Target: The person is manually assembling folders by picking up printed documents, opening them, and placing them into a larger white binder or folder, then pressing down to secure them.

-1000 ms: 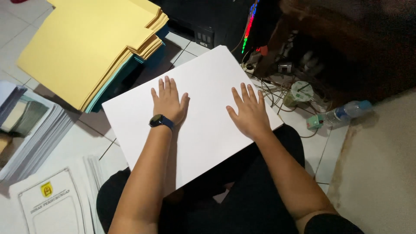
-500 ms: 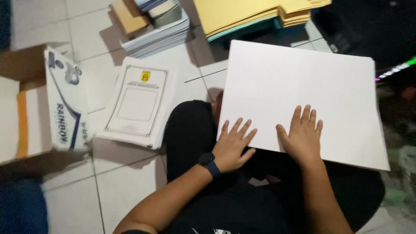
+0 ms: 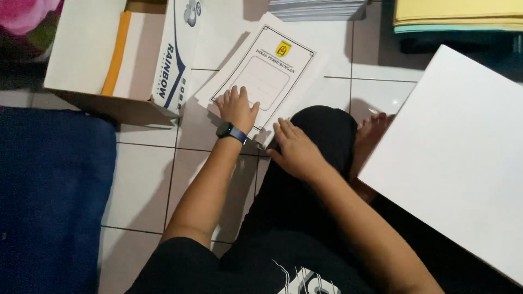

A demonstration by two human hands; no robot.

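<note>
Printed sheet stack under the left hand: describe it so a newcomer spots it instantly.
Start at the open cardboard box at upper left on the white tiled floor. Just right of it lies a tilted stack of white printed sheets, with the left hand flat on its lower edge. Unlike the large blank white board at right, it bears a thin black border and a small yellow emblem.

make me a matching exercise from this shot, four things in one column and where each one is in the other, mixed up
Things:
1. left hand
2. right hand
3. large white sheet
4. open cardboard box

Places:
A. far left on the tiled floor, above the blue mat
B. flat on the printed sheets with the yellow emblem
C. on the person's lap, at the right of the picture
D. at the near edge of the printed sheets, by the black-clothed knee

Pairs: 1-B, 2-D, 3-C, 4-A
</note>
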